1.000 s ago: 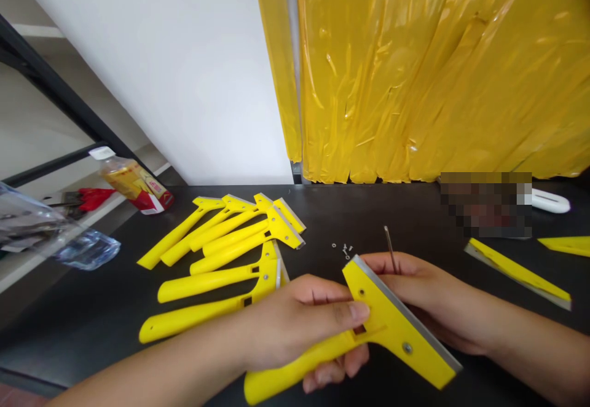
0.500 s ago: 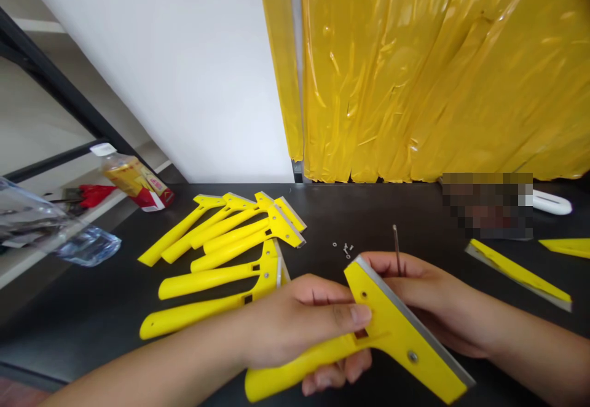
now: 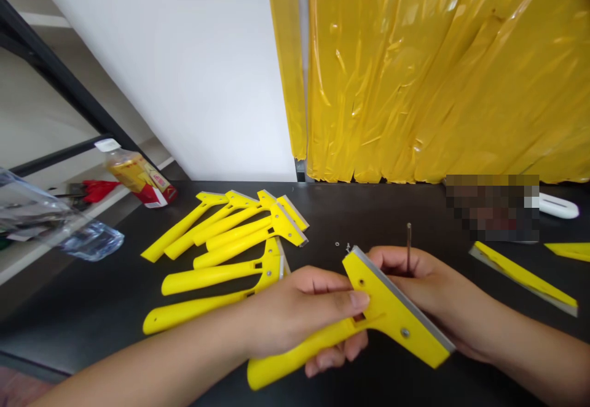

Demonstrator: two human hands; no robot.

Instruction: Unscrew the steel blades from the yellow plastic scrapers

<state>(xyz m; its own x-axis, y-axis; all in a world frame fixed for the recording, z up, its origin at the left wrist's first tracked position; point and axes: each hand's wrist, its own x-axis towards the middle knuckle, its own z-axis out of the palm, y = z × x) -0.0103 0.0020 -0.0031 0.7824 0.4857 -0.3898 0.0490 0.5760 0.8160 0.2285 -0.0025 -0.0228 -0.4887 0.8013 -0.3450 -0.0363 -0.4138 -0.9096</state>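
My left hand (image 3: 313, 308) is closed around the handle of a yellow scraper (image 3: 391, 299), thumb on its wide head. A grey metal edge runs along that head, with one dark hole near the upper end and a metal screw lower down. My right hand (image 3: 426, 284) is just behind the scraper head, fingers curled and partly hidden. A thin metal rod (image 3: 409, 250), perhaps a hex key, stands up from its grip; the lower part is out of sight. Small loose screws and nuts (image 3: 348, 247) lie on the black table beyond the head.
Several yellow scrapers (image 3: 235, 235) lie at the left. Separate yellow strips (image 3: 530, 278) rest at the right, near a white object (image 3: 558, 206) and a blurred-out patch. A drink bottle (image 3: 141, 176) and a clear plastic bottle (image 3: 87, 235) are by the left shelf. Yellow plastic sheeting (image 3: 437, 75) hangs behind.
The scraper head has tilted, its lower end rising slightly. The rod in my right hand has shifted a little right. The whole view has moved slightly.
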